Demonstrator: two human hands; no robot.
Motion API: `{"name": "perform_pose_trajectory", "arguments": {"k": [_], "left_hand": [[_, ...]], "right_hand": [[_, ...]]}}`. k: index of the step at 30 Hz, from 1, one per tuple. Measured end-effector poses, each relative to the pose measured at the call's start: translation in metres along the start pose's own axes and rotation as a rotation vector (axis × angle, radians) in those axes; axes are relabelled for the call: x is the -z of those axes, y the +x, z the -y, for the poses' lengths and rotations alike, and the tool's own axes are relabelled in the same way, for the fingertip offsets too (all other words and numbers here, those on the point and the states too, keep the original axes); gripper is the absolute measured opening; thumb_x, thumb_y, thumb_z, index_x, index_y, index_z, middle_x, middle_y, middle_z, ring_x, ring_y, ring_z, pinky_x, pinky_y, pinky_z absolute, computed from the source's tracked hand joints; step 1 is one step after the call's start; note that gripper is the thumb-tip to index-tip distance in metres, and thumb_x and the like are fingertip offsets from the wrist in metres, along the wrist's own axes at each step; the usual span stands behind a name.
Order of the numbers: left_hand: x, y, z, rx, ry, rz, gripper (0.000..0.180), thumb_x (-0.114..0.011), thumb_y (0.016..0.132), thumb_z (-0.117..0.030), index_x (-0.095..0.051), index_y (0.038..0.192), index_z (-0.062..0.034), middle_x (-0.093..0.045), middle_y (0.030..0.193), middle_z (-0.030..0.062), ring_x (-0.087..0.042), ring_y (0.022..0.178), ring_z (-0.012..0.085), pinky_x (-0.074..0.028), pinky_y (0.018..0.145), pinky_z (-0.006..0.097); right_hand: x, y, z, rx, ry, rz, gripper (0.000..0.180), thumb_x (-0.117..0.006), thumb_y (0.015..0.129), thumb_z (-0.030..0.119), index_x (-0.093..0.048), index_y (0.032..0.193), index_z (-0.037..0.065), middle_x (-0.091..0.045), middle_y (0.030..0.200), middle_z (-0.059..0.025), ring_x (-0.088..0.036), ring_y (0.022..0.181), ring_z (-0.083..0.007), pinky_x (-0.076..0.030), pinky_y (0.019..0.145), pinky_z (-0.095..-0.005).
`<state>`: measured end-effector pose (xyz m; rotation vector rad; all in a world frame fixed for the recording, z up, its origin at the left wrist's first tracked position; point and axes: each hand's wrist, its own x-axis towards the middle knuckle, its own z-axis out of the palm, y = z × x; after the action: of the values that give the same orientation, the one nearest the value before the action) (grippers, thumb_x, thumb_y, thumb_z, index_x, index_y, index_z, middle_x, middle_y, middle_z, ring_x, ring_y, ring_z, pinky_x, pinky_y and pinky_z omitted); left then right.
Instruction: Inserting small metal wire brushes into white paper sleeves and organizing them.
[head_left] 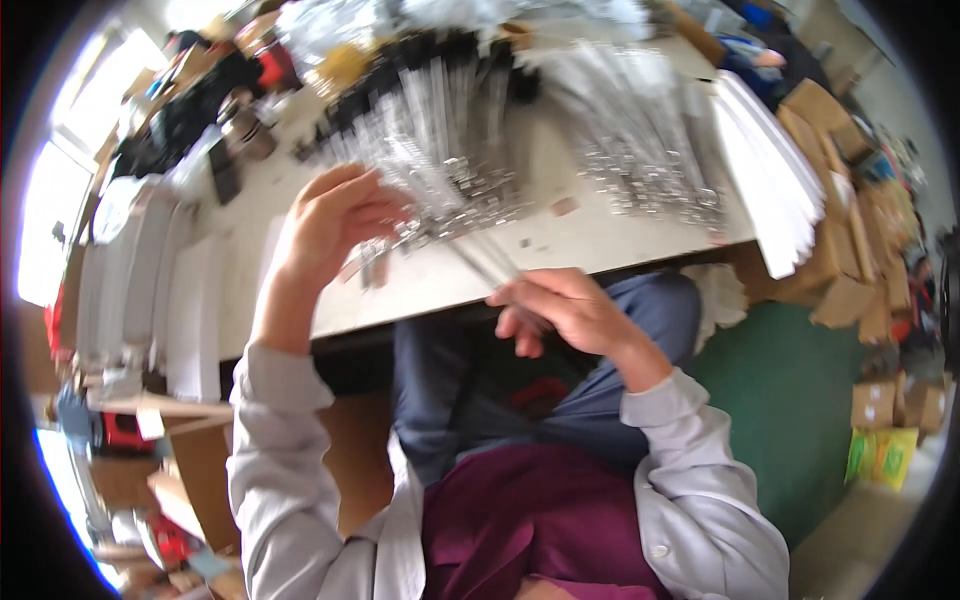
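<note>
My right hand [562,306] is closed around a thin grey rod [484,258], seemingly metal, which slants up and left over the table's front edge. Motion blurs the rod, so I cannot tell whether it is one or two. My left hand [345,222] is raised over the table, its fingers loosely bent and apart, with nothing visible held. Just beyond its fingertips lies a fanned pile of slender clear-wrapped rods [440,125] with black far ends and shiny near ends. A second bundle of clear-wrapped rods [640,140] lies to its right.
The white table [400,295] stands before my knees. White flat cartons [770,180] overlap its right edge; more white boxes [150,290] stand at the left. A flask [245,125] and clear plastic bags [335,35] sit farther back. Cardboard boxes [840,240] crowd the right.
</note>
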<state>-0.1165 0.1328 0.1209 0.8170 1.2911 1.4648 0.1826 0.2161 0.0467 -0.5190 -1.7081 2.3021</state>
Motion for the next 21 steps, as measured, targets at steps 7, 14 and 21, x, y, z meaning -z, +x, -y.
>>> {"name": "perform_pose_trajectory", "arguments": {"k": [7, 14, 21], "left_hand": [[0.025, 0.003, 0.027, -0.024, 0.154, -0.018, 0.021, -0.065, 0.101, -0.021, -0.064, 0.098, -0.0001, -0.073, 0.088, 0.0152, -0.073, 0.075, 0.0209, -0.063, 0.067, 0.033], [0.027, -0.005, 0.043, -0.112, 0.190, -0.110, 0.018, -0.067, 0.100, -0.017, -0.069, 0.097, 0.0004, -0.071, 0.078, 0.0095, -0.069, 0.064, 0.0143, -0.060, 0.061, 0.028], [-0.001, -0.034, 0.059, -0.556, 0.758, -0.284, 0.008, -0.068, 0.092, 0.000, -0.073, 0.099, 0.0015, -0.073, 0.084, 0.0071, -0.070, 0.074, 0.0127, -0.056, 0.067, 0.027]], "right_hand": [[-0.005, -0.007, -0.018, -0.036, -0.106, -0.034, 0.037, -0.047, 0.111, 0.025, -0.064, 0.116, -0.007, -0.065, 0.075, -0.0070, -0.060, 0.059, -0.0110, -0.049, 0.053, -0.0259], [-0.009, -0.009, -0.028, -0.065, -0.160, -0.073, 0.044, -0.046, 0.111, 0.036, -0.067, 0.117, -0.002, -0.057, 0.066, -0.0004, -0.047, 0.052, -0.0056, -0.038, 0.049, -0.0218], [-0.010, -0.013, -0.043, -0.115, -0.136, -0.035, 0.048, -0.046, 0.110, 0.042, -0.067, 0.117, -0.001, -0.050, 0.063, 0.0022, -0.043, 0.052, -0.0039, -0.036, 0.048, -0.0214]]}}
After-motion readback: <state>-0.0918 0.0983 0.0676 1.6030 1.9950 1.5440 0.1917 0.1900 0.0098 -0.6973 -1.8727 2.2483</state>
